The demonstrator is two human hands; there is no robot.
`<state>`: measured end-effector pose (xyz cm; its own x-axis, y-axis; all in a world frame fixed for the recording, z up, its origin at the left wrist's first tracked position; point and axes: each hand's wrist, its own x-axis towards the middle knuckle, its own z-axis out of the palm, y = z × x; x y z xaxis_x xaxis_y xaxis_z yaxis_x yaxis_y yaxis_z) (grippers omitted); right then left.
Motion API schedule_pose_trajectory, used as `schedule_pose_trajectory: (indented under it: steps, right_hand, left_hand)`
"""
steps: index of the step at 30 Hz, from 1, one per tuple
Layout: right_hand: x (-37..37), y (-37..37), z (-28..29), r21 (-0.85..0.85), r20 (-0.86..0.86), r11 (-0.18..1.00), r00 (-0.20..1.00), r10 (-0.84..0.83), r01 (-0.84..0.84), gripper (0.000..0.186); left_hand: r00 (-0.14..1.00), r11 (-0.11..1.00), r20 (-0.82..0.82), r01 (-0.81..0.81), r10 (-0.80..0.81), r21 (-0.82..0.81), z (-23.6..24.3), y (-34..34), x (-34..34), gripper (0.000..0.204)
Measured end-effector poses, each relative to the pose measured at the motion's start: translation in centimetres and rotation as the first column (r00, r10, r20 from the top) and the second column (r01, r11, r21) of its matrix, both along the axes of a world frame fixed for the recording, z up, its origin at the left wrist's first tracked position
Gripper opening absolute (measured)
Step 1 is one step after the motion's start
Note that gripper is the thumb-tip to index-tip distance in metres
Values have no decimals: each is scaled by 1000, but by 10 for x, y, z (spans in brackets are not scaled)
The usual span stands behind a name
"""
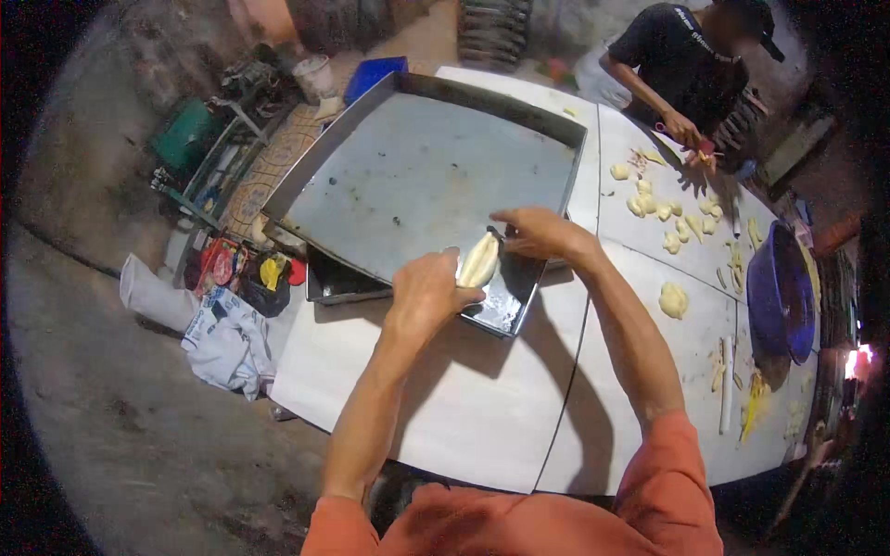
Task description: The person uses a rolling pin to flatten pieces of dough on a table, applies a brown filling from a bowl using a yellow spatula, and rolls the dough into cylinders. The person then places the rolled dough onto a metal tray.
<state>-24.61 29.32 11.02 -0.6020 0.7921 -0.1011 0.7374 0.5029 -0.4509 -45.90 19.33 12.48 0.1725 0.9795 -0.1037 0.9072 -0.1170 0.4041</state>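
A pale, elongated piece of shaped dough (479,261) with a lengthwise fold lies between my hands, above the near corner of the trays. My left hand (422,285) is closed on its left side and lower end, thumb below it. Beside its upper right end is my right hand (542,232), index finger stretched out to the left and the other fingers partly hidden. Whether those fingers touch the dough I cannot tell. Just beyond, a large, shallow metal baking tray (371,199) rests askew over a darker metal tray (348,283).
Dough lumps (674,300), a white rolling pin (727,385) and a purple basin (781,292) occupy the white table's (482,422) right side. A person (681,69) handles something small at the far right. Bags (227,338) and a green machine (185,134) stand left.
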Motion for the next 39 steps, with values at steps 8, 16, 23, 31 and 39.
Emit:
schedule_pose_trajectory:
  steps: [8,16,23,31,39]
  right_hand:
    - [-18,-3,-29,143,-7,989,1000,-29,29,14]
    - [54,-154,-17,429,-502,819,854,-135,382,19]
    - [201,-432,-109,169,295,531,471,-831,830,85]
    - [244,-386,-119,267,206,612,576,-791,745,87]
    - [282,-376,-126,282,394,383,258,-882,880,79]
  left_hand:
    - [986,998,-162,42,-35,42,-33,19,12,36]
    - [989,985,144,-43,18,170,-28,-4,-31,64]
    - [987,881,162,-77,1,467,-26,-90,-45,45]
    - [963,884,170,111,-208,453,-14,-135,41,43]
    - [966,951,194,108,-169,289,-42,-233,76,34]
